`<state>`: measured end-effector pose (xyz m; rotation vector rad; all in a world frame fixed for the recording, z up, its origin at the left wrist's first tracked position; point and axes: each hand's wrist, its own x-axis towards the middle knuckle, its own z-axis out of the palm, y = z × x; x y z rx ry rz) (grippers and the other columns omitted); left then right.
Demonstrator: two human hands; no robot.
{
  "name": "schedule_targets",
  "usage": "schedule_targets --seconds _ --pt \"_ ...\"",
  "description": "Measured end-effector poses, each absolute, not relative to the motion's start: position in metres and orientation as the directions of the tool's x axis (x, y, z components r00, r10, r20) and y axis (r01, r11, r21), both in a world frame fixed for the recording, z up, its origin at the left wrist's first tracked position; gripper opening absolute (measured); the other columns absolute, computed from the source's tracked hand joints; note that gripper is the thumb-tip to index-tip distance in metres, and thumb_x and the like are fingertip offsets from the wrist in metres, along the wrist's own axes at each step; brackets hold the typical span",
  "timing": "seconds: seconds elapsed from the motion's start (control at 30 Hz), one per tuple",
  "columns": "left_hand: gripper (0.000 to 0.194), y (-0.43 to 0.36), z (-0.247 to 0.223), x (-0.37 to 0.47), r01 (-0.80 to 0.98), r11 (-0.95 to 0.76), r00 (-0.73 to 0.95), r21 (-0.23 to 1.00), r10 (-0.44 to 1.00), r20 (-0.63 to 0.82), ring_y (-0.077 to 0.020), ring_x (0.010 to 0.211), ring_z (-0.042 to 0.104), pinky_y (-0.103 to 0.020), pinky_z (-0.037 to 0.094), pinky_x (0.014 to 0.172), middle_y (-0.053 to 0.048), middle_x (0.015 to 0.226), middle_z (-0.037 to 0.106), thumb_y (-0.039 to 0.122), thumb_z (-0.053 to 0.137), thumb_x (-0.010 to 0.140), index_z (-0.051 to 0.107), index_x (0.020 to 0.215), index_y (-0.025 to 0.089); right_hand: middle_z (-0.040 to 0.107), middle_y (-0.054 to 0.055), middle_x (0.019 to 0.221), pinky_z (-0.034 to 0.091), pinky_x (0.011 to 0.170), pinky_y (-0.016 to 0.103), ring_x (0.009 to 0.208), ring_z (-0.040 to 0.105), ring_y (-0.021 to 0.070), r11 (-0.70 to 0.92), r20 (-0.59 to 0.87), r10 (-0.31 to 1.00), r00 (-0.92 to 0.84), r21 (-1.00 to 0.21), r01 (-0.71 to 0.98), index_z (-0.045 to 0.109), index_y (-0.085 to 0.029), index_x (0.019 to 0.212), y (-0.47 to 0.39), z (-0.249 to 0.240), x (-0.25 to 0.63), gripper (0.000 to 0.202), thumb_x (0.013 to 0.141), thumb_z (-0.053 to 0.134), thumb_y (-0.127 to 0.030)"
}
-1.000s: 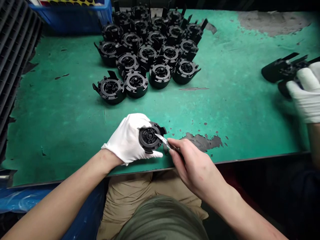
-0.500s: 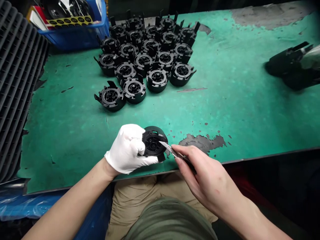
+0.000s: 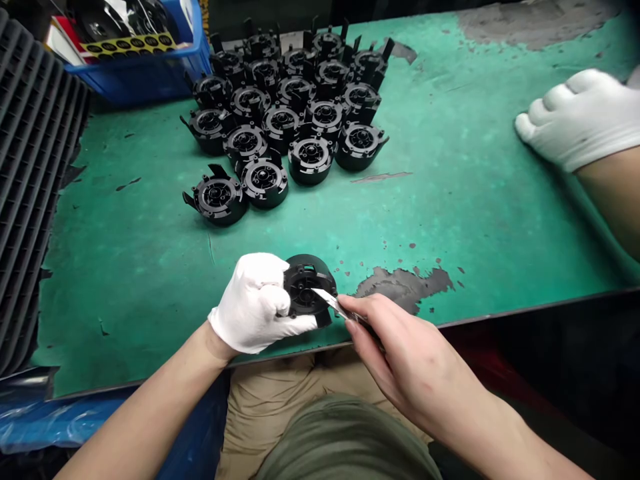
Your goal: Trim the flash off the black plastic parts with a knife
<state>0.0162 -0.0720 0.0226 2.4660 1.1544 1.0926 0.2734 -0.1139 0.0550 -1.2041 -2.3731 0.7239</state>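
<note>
Left hand (image 3: pixel 256 303) clasps one round black part (image 3: pixel 311 265), right hand (image 3: pixel 417 353) pinches one knife (image 3: pixel 329 301).

Green table (image 3: pixel 450 207) leaves passage between clustered black parts (image 3: pixel 313 157) and a co-worker's gloved hand (image 3: pixel 583 120); a blue bin (image 3: pixel 140 83) and ridged rack (image 3: pixel 35 167) block the far left.

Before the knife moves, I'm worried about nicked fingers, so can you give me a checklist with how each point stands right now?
1. Left hand gripping the round black part: ok.
2. Right hand holding the knife: ok.
3. Knife visibly apart from the left hand's gloved fingers: ok, though close.
4. Both hands gloved: not ok, the right is bare.
5. Knife tip touching the part: cannot tell.
6. Co-worker's gloved hand away from the knife: ok.
</note>
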Motion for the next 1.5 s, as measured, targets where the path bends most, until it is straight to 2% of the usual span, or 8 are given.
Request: schedule_targets --seconds 0.2,0.47,0.63,0.87,1.0,1.07,1.23,1.5 --pt "0.054 -0.071 0.023 0.019 0.563 -0.668 0.397 0.487 0.735 0.55 -0.0124 0.052 0.039 -0.033 0.032 0.058 0.007 0.051 0.038 0.032 0.088 0.08 0.043 0.052 0.023 0.072 0.008 0.112 0.061 0.08 0.032 0.094 0.075 0.0199 0.502 0.102 0.81 -0.578 -0.63 0.592 0.056 -0.019 0.139 -0.116 0.052 0.275 0.029 0.11 0.055 -0.016" --pt "0.032 -0.069 0.013 0.011 0.388 -0.636 0.409 0.667 0.767 0.494 -0.0212 0.088 0.077 -0.034 0.059 0.082 0.0 0.084 0.077 0.044 0.097 0.08 0.073 0.09 0.026 0.074 0.007 0.117 0.062 0.086 0.031 0.099 0.075 0.0193 0.458 0.136 0.841 -0.524 -0.694 0.555 0.056 -0.024 0.143 -0.11 0.049 0.281 0.035 0.109 0.057 -0.016" --pt "0.036 -0.076 0.001 0.01 0.445 -0.406 0.15 0.799 0.913 0.38 -0.0251 0.12 0.077 -0.045 0.065 0.103 -0.014 0.127 0.077 0.034 0.083 0.095 0.065 0.124 0.021 0.076 0.007 0.12 0.063 0.088 0.031 0.103 0.077 0.0204 0.452 0.157 0.866 -0.475 -0.654 0.607 0.059 -0.025 0.141 -0.101 0.047 0.291 0.033 0.108 0.06 -0.019" --pt "0.026 -0.081 0.006 0.007 0.301 -0.188 -0.074 0.935 0.973 0.22 -0.02 0.109 0.08 -0.04 0.066 0.104 -0.009 0.118 0.081 0.039 0.067 0.107 0.069 0.124 0.02 0.077 0.007 0.118 0.061 0.088 0.031 0.101 0.076 0.0199 0.514 0.215 0.848 -0.485 -0.559 0.651 0.063 -0.023 0.135 -0.084 0.054 0.297 0.026 0.109 0.06 -0.022" --pt "0.084 -0.08 0.009 0.003 0.376 -0.291 0.079 0.88 0.956 0.283 -0.0314 0.117 0.076 -0.05 0.064 0.106 -0.015 0.129 0.076 0.08 0.085 0.076 0.067 0.131 0.019 0.076 0.007 0.112 0.059 0.083 0.032 0.096 0.074 0.0203 0.631 0.179 0.754 -0.632 -0.464 0.622 0.061 -0.022 0.135 -0.064 0.052 0.299 0.024 0.111 0.059 -0.022" --pt "0.103 -0.077 0.008 0.003 0.473 -0.369 0.216 0.8 0.929 0.301 -0.038 0.123 0.073 -0.056 0.061 0.11 -0.018 0.133 0.074 0.082 0.094 0.06 0.065 0.135 0.018 0.075 0.008 0.109 0.057 0.081 0.033 0.094 0.072 0.0208 0.719 0.174 0.672 -0.72 -0.382 0.58 0.061 -0.021 0.132 -0.05 0.052 0.299 0.021 0.111 0.057 -0.02" --pt "0.105 -0.069 0.003 0.003 0.574 -0.41 0.359 0.708 0.904 0.232 -0.0402 0.131 0.071 -0.057 0.057 0.115 -0.02 0.143 0.072 0.074 0.095 0.066 0.059 0.147 0.018 0.076 0.009 0.106 0.053 0.081 0.037 0.09 0.066 0.0225 0.843 0.191 0.534 -0.824 -0.19 0.503 0.063 -0.019 0.128 -0.02 0.055 0.293 0.019 0.111 0.055 -0.019" --pt "0.09 -0.071 0.006 0.004 0.558 -0.457 0.454 0.693 0.867 0.205 -0.0387 0.137 0.069 -0.052 0.057 0.119 -0.018 0.153 0.067 0.052 0.087 0.078 0.053 0.155 0.019 0.071 0.007 0.092 0.046 0.076 0.035 0.082 0.062 0.021 0.897 0.154 0.436 -0.887 -0.154 0.414 0.07 -0.016 0.125 -0.007 0.054 0.282 0.021 0.112 0.055 -0.024"
